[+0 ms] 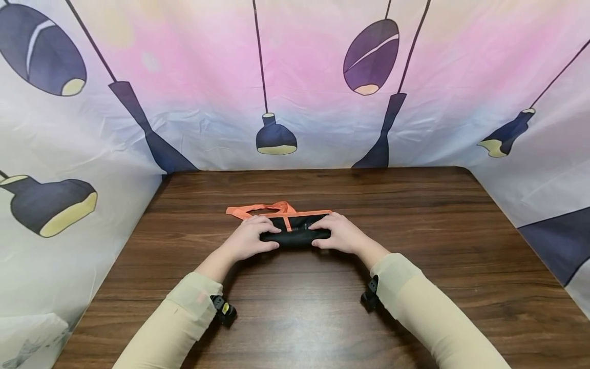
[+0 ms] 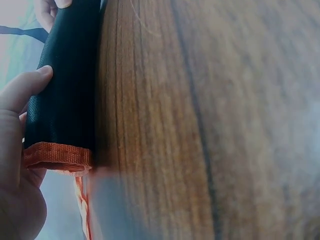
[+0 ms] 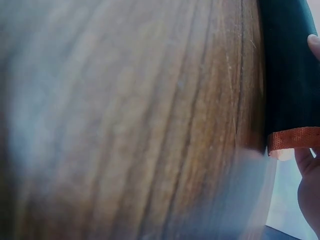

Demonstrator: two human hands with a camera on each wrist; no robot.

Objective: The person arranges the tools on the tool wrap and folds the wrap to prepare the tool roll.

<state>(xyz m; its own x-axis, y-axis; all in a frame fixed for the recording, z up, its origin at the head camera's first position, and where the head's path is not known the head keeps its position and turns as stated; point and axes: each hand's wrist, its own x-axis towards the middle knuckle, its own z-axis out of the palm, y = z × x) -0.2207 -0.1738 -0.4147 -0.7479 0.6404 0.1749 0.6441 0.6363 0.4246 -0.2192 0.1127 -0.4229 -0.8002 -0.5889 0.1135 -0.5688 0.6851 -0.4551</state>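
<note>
A black fabric roll point(image 1: 295, 238) with orange edging lies crosswise on the table, partly rolled up. An orange strap point(image 1: 237, 211) trails from its far side toward the left. My left hand point(image 1: 251, 238) grips the roll's left end, thumb on the near side and fingers over the top. At the opposite end, my right hand point(image 1: 338, 233) holds it in the same way. In the left wrist view, the thumb presses the dark rolled fabric point(image 2: 67, 85) above an orange-bound end point(image 2: 60, 156). The right wrist view shows the other orange-trimmed end point(image 3: 295, 136), with most of that hand out of frame.
The dark wooden table point(image 1: 299, 318) spreads around the roll on all sides. A cloth backdrop point(image 1: 304, 61) printed with hanging lamps stands behind the table's far edge and along both sides. Small black cameras point(image 1: 224, 310) sit on both sleeve cuffs.
</note>
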